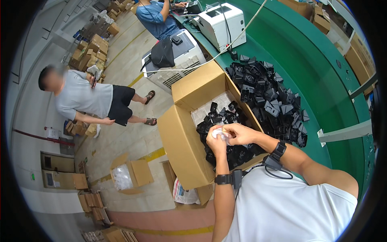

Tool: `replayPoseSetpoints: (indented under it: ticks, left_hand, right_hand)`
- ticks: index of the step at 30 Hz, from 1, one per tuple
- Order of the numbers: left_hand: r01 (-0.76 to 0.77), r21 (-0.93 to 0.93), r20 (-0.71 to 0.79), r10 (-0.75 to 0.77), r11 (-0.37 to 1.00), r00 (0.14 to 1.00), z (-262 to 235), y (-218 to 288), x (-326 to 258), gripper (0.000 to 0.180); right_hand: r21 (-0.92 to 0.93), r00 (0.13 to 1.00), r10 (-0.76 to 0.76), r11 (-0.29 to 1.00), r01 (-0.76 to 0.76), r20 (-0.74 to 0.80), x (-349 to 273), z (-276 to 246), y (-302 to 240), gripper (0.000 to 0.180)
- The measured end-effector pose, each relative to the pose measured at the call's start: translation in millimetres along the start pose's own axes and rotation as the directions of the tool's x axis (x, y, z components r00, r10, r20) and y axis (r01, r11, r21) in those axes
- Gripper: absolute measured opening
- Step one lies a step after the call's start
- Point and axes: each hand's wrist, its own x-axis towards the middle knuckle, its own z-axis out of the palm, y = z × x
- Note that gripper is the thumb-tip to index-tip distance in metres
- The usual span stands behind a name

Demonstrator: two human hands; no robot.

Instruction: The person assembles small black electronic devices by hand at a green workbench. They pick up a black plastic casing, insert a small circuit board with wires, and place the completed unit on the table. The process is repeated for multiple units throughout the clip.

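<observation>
Head view: at the far left a person in a pale T-shirt and black shorts (86,97) stands on the floor (129,139), one hand raised to a dark object. Cardboard boxes (94,48) are piled behind. Nearer, a small open box (141,173) holds clear plastic. Above it in the view, a person in a blue shirt (155,18) is near a white slatted unit (187,50) with a black bag (162,54) on top.

Next comes a large open cardboard box (177,147), flaps spread, with many black plastic parts (238,155) inside. Over it, the left hand (216,143) has its fingers curled around a small whitish piece (219,132), partly hidden, so I cannot tell what it is. The right hand (238,134) meets it from the right, thumb and fingers pinched together at the same piece. Both wrists wear black straps.

Farther right, a white machine (225,26) stands on the green tabletop (316,137), and near it lies a big heap of similar black parts (262,88), just beside the box.
</observation>
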Motion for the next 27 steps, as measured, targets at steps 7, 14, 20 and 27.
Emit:
replayPoseSetpoints:
  ticks: [7,14,20,27]
  left_hand:
    - [0.131,-0.106,-0.044,-0.136,0.986,0.99,-3.2,5.6,-4.6,0.036]
    - [0.29,-0.566,0.352,-0.092,0.772,0.931,-10.7,77.7,-30.6,0.049]
    - [0.314,-0.582,0.272,-0.185,0.75,0.944,-25.1,63.0,-33.0,0.041]
    - [0.049,-0.328,0.028,-0.042,0.943,0.999,-12.5,20.3,-27.6,0.021]
  right_hand:
    - [-0.196,0.984,-0.067,0.98,0.035,-0.163,0.4,8.1,4.3,0.017]
    - [-0.425,0.792,-0.291,0.904,0.044,-0.537,25.1,7.3,23.4,0.013]
    - [-0.472,0.834,-0.325,0.877,0.089,-0.446,21.5,14.3,0.9,0.015]
    - [-0.411,0.893,-0.211,0.911,0.032,-0.399,13.2,19.5,10.8,0.023]
